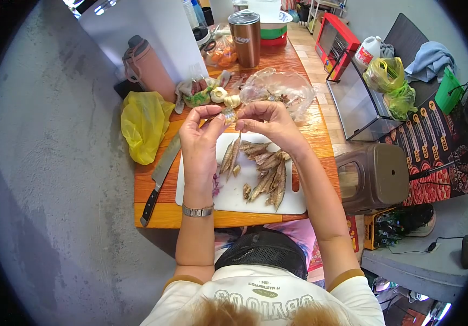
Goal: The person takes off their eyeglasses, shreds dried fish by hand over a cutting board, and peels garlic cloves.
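Above the top edge of a white cutting board (pixel 293 204), my left hand (pixel 204 133) pinches a small, shiny, yellowish-brown piece (pixel 229 116) that I cannot identify. My right hand (pixel 269 125) is close beside it, fingers bent and pressed together at the piece's right side; what they hold is too small to tell. Several brown dried-looking fish pieces (pixel 269 176) lie on the board, with bits of chopped purple onion (pixel 215 186) near my left wrist. A large knife (pixel 160 176) with a black handle rests on the wood left of the board.
Behind my hands are garlic bulbs (pixel 218 95), a clear plastic bag (pixel 285 87) and a copper tumbler (pixel 245 41). A yellow bag (pixel 144 125) and a pink bottle (pixel 149 68) stand at the left. Right of the table is a brown stool (pixel 378 176).
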The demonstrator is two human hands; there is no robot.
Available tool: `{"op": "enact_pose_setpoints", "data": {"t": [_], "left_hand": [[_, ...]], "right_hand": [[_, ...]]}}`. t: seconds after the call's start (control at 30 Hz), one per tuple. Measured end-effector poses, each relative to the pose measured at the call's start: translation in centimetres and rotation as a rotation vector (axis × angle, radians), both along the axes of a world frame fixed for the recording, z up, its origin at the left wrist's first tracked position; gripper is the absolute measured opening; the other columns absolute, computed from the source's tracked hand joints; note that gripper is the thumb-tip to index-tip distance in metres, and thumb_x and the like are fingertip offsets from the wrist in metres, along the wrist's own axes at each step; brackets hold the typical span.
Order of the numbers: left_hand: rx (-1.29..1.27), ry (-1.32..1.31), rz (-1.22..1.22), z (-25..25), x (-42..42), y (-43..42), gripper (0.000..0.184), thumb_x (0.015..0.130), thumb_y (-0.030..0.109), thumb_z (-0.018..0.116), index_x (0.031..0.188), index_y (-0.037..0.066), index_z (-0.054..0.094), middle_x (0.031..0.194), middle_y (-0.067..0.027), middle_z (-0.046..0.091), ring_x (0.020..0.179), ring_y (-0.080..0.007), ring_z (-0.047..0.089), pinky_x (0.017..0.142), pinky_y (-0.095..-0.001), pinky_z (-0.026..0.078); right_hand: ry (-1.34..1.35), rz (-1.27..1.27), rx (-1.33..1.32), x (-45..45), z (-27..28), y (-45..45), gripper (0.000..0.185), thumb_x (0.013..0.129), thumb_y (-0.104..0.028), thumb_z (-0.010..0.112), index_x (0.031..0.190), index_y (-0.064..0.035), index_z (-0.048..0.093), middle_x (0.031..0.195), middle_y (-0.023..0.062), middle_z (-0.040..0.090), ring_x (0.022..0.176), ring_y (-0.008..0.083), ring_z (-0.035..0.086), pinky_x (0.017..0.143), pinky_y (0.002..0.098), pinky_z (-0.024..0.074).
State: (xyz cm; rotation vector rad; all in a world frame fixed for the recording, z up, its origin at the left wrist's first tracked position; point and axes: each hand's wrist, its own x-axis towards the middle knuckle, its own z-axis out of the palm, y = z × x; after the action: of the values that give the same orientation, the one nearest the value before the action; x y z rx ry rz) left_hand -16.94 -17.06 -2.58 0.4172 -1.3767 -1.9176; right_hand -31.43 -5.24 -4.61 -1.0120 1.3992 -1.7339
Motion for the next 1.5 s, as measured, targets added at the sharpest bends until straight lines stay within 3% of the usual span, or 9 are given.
{"op": "enact_pose_setpoints", "data": {"t": [0.3,0.83,0.97,1.07,1.1,1.2,1.5], "left_hand": [[-0.004,-0.008,-0.013,0.2,0.2,0.0,0.017,0.094,-0.001,0.068,0.111,-0.003,0.064,0.106,-0.0078,0.065,0.09,-0.0099,0.064,0.082,-0.0236,0.056],[0.116,0.037,-0.109,-0.2,0.3,-0.6,0.015,0.095,-0.001,0.066,0.109,-0.002,0.064,0.106,-0.0072,0.066,0.095,-0.0129,0.067,0.089,-0.0297,0.06],[0.024,-0.05,-0.053,-0.1,0.8,-1.0,0.015,0.094,0.0,0.068,0.109,-0.001,0.065,0.105,-0.0072,0.067,0.093,-0.0125,0.067,0.087,-0.0286,0.059],[-0.278,-0.321,-0.079,0.3,1.3,-1.0,0.014,0.094,0.001,0.068,0.108,-0.002,0.066,0.103,-0.0076,0.069,0.089,-0.0115,0.067,0.082,-0.0275,0.058],[-0.276,-0.321,-0.078,0.3,1.4,-1.0,0.014,0.094,0.001,0.068,0.108,-0.002,0.066,0.103,-0.0076,0.069,0.089,-0.0115,0.067,0.082,-0.0275,0.058],[-0.592,-0.489,-0.097,0.2,1.5,-0.9,0.012,0.093,0.003,0.069,0.103,-0.004,0.068,0.096,-0.0092,0.073,0.083,-0.0138,0.069,0.077,-0.029,0.056],[-0.819,-0.569,-0.145,-0.5,1.5,-0.9,0.012,0.088,0.003,0.069,0.098,-0.004,0.069,0.086,-0.016,0.075,0.079,-0.0258,0.074,0.074,-0.0369,0.057]], "right_hand": [[-0.074,0.059,-0.055,-0.4,-0.2,0.1,0.013,0.097,-0.011,0.074,0.101,0.0018,0.074,0.091,0.0058,0.075,0.086,0.011,0.07,0.081,0.0272,0.0568],[0.008,-0.051,-0.056,-1.4,-1.0,0.0,0.011,0.097,-0.009,0.073,0.098,0.0021,0.073,0.09,0.0032,0.074,0.085,0.0086,0.068,0.081,0.0253,0.0566],[0.145,-0.27,-0.009,-2.8,-1.2,0.6,0.01,0.093,-0.011,0.075,0.093,-0.0016,0.074,0.086,0.0046,0.075,0.08,0.0139,0.069,0.077,0.0308,0.0559],[1.053,-0.767,0.22,-3.7,-1.1,1.5,0.008,0.086,-0.013,0.077,0.087,-0.0057,0.074,0.087,0.0063,0.072,0.084,0.0233,0.067,0.078,0.039,0.0511],[1.054,-0.765,0.22,-4.0,-1.3,1.5,0.008,0.086,-0.013,0.077,0.087,-0.0057,0.074,0.087,0.0063,0.072,0.084,0.0233,0.067,0.078,0.039,0.0511],[1.295,-0.947,0.338,-4.6,-2.4,1.5,0.007,0.081,-0.015,0.075,0.084,-0.0088,0.074,0.092,0.0083,0.068,0.094,0.0305,0.061,0.083,0.0459,0.043],[1.391,-0.86,0.554,-5.2,-2.2,2.7,0.006,0.084,-0.015,0.071,0.084,-0.0097,0.074,0.097,0.0068,0.066,0.106,0.0282,0.058,0.089,0.0465,0.0374]]}}
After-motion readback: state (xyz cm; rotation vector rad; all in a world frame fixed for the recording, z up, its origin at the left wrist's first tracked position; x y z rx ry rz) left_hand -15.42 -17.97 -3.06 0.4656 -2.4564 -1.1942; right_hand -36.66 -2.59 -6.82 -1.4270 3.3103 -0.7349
